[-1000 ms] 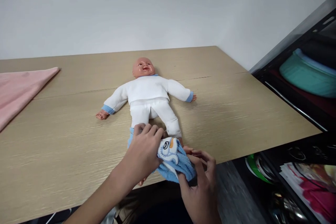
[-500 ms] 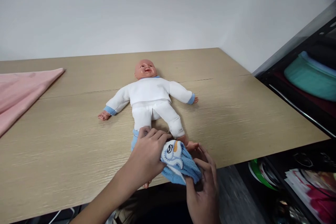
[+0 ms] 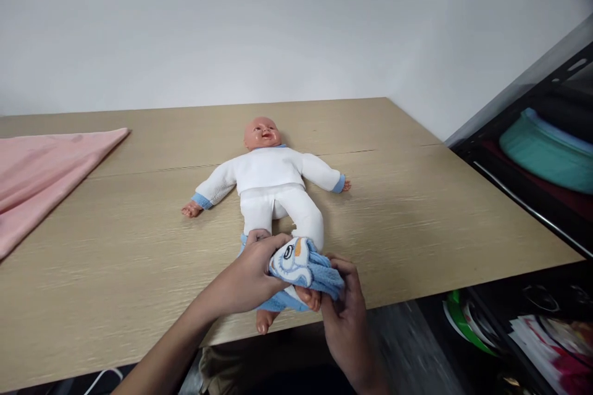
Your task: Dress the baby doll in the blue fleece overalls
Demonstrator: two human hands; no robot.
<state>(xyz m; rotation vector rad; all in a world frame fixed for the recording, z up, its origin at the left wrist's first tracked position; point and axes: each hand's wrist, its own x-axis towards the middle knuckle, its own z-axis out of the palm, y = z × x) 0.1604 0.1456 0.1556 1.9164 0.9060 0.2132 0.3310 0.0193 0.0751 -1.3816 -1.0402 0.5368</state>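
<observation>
A baby doll in a white top with blue cuffs lies on its back, its feet toward me at the table's front edge. Blue terry pants with an embroidered eye and beak are bunched around its lower legs. One doll foot pokes out through the bunched cloth; the other foot hangs at the edge. My left hand is closed on the left side of the bunched pants. On their right side, my right hand pinches the cloth beside the foot.
The doll lies on a wooden table. A pink cloth is spread at its left. To the right stands a black shelf holding folded teal fabric. Lower right, a green-rimmed round item sits near papers.
The bunched pants have moved left and over the doll's foot, which now shows through the cloth. Both hands shifted left with them. The view tilted slightly upward.
</observation>
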